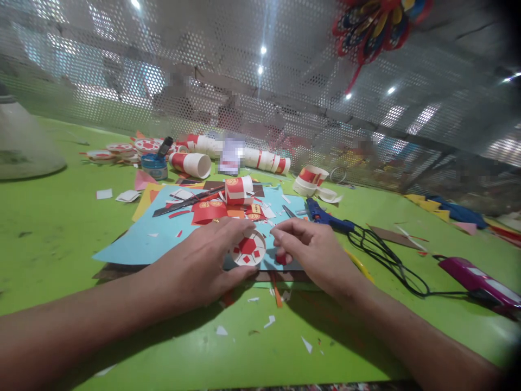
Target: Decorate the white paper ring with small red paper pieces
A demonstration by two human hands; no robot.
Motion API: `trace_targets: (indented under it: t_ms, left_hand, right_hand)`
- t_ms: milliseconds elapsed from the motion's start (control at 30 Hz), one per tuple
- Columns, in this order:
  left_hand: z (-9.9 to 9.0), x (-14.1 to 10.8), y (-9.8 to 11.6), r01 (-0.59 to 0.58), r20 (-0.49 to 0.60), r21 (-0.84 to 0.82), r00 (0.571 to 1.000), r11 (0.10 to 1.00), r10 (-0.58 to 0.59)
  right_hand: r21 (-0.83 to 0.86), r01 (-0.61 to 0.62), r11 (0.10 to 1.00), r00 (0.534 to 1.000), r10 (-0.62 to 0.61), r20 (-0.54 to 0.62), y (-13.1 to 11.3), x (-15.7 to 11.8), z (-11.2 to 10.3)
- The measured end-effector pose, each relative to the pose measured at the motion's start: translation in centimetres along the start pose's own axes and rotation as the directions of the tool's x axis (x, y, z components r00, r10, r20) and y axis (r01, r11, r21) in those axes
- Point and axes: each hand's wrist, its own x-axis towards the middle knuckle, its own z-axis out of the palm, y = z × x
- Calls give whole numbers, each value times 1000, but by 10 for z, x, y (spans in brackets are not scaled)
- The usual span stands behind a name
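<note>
My left hand [199,258] curls its thumb and fingers around the rim of a round white paper-cup bottom [246,247] patterned with red patches. Just to its right, my right hand [311,247] is closed in a pinch; whatever its fingertips hold is too small to make out. A small red piece [280,257] shows below those fingers. Both hands are over a light blue sheet [134,239]. Behind them lie a cut red-and-white paper cup [239,189], red printed paper [208,210], a black strip-shaped tool [183,202] and several paper scraps.
A blue glue gun [325,214] lies right, its black cord running towards a magenta device [480,279]. At the back are stacked paper cups [264,160], a blue jar [154,166] and several decorated discs [120,147]. A large whitish container [24,141] stands far left on the green table [61,233].
</note>
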Motion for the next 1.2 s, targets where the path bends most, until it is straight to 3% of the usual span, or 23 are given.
trace_targets:
  t_ms: [167,300,600,733,867,1067,1200]
  left_hand:
    - [0,2,-1,65,24,-53,998,996,-64]
    - [-1,4,-2,149,63,-101,988,984,-144]
    - [0,7,-6,142,89,-64,987,988,-136]
    - [3,6,-7,215,85,-58,974,975,-210]
    - [5,7,-11,300,39,-55,954,952,-298]
    - [6,8,-14,268,83,-99,962,958,-260]
    - [9,7,-15,263,33,-75,965,962,-261]
  right_hand:
    - [-98,104,990,977,-120,-176,15,11,-9]
    - [-90,120,989,974,-135,-183,23,17,-11]
    - [-265,272,925,939,-315,-136,35,32,-20]
    - [-310,241,920,941,-300,-159,39,38,-25]
    - [-345,161,925,927,-261,-268,47,49,-38]
    - [-382,5,924,883,-183,-432,61,67,-70]
    - [-444,-67,894,899,-138,-415,67,72,-78]
